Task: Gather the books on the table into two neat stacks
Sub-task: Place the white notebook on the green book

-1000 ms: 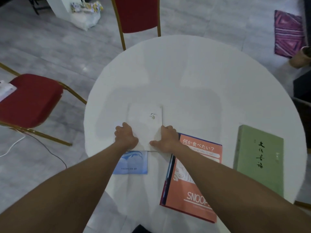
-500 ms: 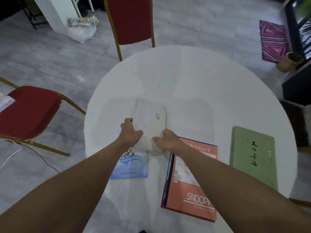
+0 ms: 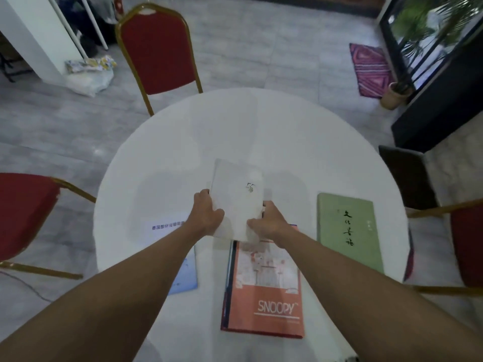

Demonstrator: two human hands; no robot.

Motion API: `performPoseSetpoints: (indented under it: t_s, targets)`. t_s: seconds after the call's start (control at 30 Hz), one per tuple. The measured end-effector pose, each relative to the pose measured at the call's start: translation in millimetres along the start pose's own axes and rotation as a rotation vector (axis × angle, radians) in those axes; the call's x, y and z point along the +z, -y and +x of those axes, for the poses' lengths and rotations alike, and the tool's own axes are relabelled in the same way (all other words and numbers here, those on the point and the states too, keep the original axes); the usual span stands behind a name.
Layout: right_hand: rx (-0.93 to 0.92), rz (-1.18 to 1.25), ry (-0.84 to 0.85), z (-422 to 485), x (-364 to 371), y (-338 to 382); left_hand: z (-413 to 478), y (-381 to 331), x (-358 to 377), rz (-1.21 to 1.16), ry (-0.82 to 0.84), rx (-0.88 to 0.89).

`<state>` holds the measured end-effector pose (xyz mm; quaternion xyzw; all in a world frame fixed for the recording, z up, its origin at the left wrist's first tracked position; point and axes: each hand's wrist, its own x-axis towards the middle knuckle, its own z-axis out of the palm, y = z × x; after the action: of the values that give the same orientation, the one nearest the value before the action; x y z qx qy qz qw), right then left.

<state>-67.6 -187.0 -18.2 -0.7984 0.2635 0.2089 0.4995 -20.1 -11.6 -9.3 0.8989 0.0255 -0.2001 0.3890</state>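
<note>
A white book [image 3: 236, 198] with a small dark emblem is held above the round white table [image 3: 287, 142], tilted. My left hand [image 3: 206, 214] grips its left edge and my right hand [image 3: 266, 223] grips its near right corner. Under my right forearm lies an orange Snoopy book [image 3: 264, 291] on top of a darker one. A pale blue book [image 3: 180, 257] lies at the near left, partly hidden by my left arm. A green book [image 3: 347, 231] with black characters lies flat on the right.
A red chair [image 3: 156, 48] stands behind the table, another red chair [image 3: 23, 212] at the left and a third [image 3: 467, 244] at the right. A dark cushion [image 3: 407, 176] sits right of the table. A potted plant [image 3: 397, 95] and purple mat [image 3: 371, 69] are on the floor far right.
Both hands have lifted the white book off the table and tilted it; it lay flat a second ago. The view has tipped up and shifted, showing more of the room.
</note>
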Motion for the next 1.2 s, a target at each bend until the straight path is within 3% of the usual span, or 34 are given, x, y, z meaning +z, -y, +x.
performPoseSetpoints:
  t_s: [0.33,0.63,0.83,1.2]
  targets:
    - [0.089,0.011,-0.251,-13,-123,-92,-9,-85,123,0.288,0.21,0.188]
    - [0.17,-0.077,-0.376,-12,-201,-170,-28,-135,225,0.339,0.341,0.212]
    - [0.219,-0.246,-0.34,-10,-217,-199,-36,-146,258,0.419,0.371,0.184]
    - [0.184,-0.461,-0.341,-6,-207,-191,-36,-143,251,0.49,0.398,0.196]
